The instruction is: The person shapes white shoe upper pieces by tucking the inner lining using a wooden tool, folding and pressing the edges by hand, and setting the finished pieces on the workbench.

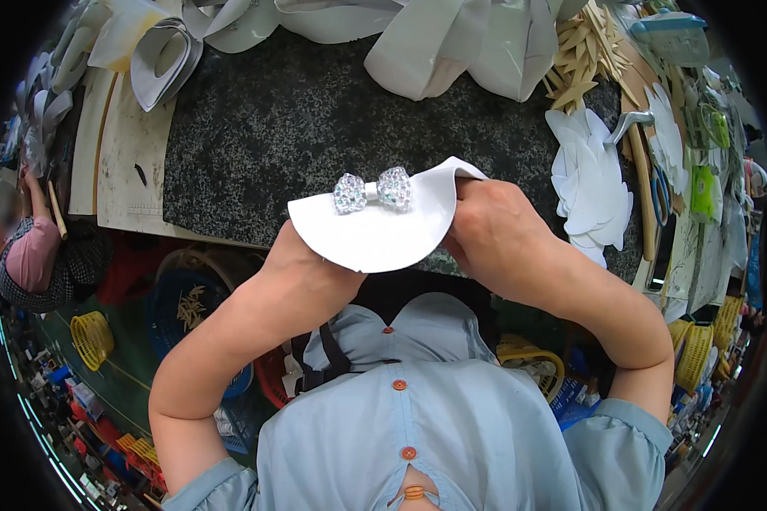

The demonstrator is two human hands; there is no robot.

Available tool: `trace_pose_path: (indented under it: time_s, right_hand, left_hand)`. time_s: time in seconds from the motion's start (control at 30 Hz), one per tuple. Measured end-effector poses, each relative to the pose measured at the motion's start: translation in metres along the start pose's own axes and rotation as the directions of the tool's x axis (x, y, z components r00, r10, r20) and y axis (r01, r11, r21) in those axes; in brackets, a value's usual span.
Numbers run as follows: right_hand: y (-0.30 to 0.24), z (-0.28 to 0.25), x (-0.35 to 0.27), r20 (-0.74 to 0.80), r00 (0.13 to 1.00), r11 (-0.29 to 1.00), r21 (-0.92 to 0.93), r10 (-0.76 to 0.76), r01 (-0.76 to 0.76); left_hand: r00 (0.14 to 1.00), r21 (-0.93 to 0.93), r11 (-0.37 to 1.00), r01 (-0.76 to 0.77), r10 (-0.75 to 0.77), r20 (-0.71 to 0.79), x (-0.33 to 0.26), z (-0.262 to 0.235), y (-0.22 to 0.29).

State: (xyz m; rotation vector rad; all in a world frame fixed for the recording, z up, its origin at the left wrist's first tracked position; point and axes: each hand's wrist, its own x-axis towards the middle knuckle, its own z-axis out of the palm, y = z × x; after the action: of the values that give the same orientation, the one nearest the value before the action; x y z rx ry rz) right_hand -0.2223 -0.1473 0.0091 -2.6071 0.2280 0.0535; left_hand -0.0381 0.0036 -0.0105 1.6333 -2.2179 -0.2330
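Note:
Between my hands is a curved white shoe upper piece (383, 238) with a smooth surface, seemingly leather-like. A glittering silver bow (371, 191) with a plain white band at its middle sits on it. My left hand (302, 264) grips the piece from below at its left side; the fingers are hidden under it. At the raised right end, my right hand (494, 221) is closed around the edge, its fingers curled and mostly out of sight. Both hands hold the piece above the front edge of the dark speckled work mat (264, 128).
Stacked white pieces (426, 51) line the back. At the right lie beige pointed pieces (584, 55), white leaf-shaped pieces (592, 183), a hammer (642, 187) and blue-handled scissors (660, 196). A small black object (141, 175) lies left. Another person (34, 251) sits far left; a yellow basket (92, 339) stands on the floor.

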Motion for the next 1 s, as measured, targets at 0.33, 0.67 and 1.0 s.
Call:
trace_pose_path:
  time_s: [0.33, 0.67, 1.0]
  right_hand:
    - [-0.001, 0.023, -0.013, 0.007, 0.981, 0.968, -0.165, -0.192, 0.191]
    - [-0.019, 0.047, -0.001, 0.008, 0.948, 0.769, -0.583, -0.317, 0.262]
    - [0.01, 0.031, 0.018, -0.026, 0.933, 0.636, -0.739, -0.36, 0.225]
  left_hand:
    - [0.998, -0.017, 0.997, -0.069, 0.069, -0.01, -0.006, 0.01, 0.003]
    - [0.925, -0.53, 0.759, 0.378, -0.336, 0.179, -0.018, -0.006, -0.012]
    - [0.988, 0.516, 0.843, 0.151, -0.132, -0.075, -0.019, -0.013, -0.006]
